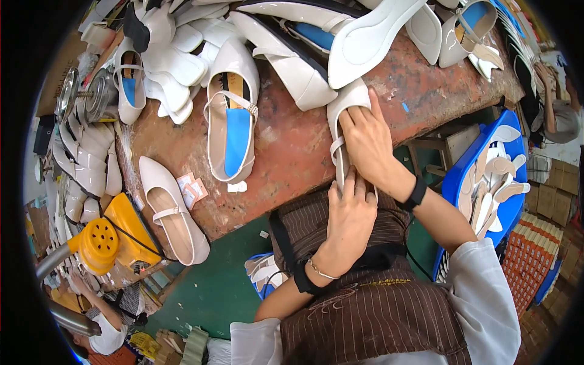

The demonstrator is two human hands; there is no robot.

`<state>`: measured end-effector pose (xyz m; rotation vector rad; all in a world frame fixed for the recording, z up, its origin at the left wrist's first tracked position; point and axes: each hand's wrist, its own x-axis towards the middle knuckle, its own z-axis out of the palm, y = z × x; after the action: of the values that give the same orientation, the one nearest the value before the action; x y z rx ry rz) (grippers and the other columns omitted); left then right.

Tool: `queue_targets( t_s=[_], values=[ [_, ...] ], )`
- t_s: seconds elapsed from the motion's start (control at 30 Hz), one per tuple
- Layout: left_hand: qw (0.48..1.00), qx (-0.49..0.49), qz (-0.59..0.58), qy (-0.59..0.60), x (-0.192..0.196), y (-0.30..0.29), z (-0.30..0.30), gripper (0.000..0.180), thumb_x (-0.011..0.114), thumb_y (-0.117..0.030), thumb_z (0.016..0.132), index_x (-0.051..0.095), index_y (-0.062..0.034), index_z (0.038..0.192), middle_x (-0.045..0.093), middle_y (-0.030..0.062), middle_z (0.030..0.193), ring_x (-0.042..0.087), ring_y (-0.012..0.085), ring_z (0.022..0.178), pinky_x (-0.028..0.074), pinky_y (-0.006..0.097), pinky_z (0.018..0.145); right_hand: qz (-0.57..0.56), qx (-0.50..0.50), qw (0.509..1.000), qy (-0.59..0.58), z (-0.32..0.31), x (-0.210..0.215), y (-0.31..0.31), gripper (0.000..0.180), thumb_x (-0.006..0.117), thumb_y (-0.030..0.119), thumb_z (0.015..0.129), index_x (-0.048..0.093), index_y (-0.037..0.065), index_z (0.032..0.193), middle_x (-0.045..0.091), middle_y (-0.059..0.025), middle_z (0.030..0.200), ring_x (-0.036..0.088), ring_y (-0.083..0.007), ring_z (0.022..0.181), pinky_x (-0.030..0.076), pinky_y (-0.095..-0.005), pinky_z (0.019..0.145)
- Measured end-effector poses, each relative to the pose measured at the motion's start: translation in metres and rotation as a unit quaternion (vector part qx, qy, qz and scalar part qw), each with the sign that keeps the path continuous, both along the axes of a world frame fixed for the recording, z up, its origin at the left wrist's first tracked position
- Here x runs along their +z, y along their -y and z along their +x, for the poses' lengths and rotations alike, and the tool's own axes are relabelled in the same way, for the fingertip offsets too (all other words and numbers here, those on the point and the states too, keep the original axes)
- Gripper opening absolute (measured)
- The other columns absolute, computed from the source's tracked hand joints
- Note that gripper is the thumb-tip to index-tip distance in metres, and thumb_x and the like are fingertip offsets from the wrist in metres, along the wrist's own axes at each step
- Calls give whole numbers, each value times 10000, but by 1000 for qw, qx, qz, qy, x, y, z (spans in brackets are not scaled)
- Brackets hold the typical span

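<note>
**At the near edge of the counter, two hands on one cream shoe**

At the near edge of the worn reddish-brown counter (292,159), a glossy cream shoe with pointed toe and thin strap (340,103) is between the person's two hands. The toe points away from the body and lies over the counter; the heel comes toward the brown striped apron (365,319), perhaps because the shoe can be handled more easily there. Whether its sole touches the counter, I cannot tell.

The right hand (370,141) puts its bent fingers inside the shoe's mouth, just behind the toe part, while the thumb is stretched along the outer right side. So the shoe wall is between thumb and fingers with little gap, which probably makes the front part steady. The left hand (351,222) is nearer to the body; its fingers are curved, close together, and touch the heel end. Its thumb is hidden, so I cannot tell how firmly it grips.

To the left, a second cream shoe with a strap (234,61) lies upright, its blue insole piece (237,143) facing up, and a plain-lined cream pointed shoe (159,179) rests at the edge, beside small paper labels (191,190). Both are well apart from the fingers.
</note>
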<state>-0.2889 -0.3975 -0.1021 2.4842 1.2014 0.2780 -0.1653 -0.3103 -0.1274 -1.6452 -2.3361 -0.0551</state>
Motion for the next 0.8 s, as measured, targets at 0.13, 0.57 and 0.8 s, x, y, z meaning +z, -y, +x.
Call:
queue_targets(
  t_s=[0.13, 0.57, 0.8],
  values=[
    [997, -5, -61, 38, -6, -2, -7, 278, 694, -109, 773, 716, 7, 1025, 615, 182, 1225, 480, 336, 1269, 389, 458, 972, -33, -6, 998, -51, 2, 0, 16, 274, 640, 157, 797, 618, -11, 1013, 614, -146, 966, 618, -307, 1017, 287, -513, 1160],
    [999, -1, -46, 11, -7, -2, -7, 278, 701, -116, 762, 713, -9, 1017, 632, 166, 1181, 473, 324, 1256, 390, 458, 932, -101, 49, 993, -25, 12, 11, 34, 510, 551, 117, 832, 516, -140, 1271, 560, -292, 1291, 484, -383, 1315, 237, -579, 1162],
    [995, -21, -91, 34, -4, -3, -9, 252, 692, -119, 768, 712, -19, 999, 629, 138, 1111, 510, 296, 1130, 397, 447, 883, 45, -42, 994, 90, -14, -8, 8, 375, 542, 80, 798, 585, -116, 1114, 605, -264, 1090, 575, -391, 1121, 113, -638, 1171]
  ],
)
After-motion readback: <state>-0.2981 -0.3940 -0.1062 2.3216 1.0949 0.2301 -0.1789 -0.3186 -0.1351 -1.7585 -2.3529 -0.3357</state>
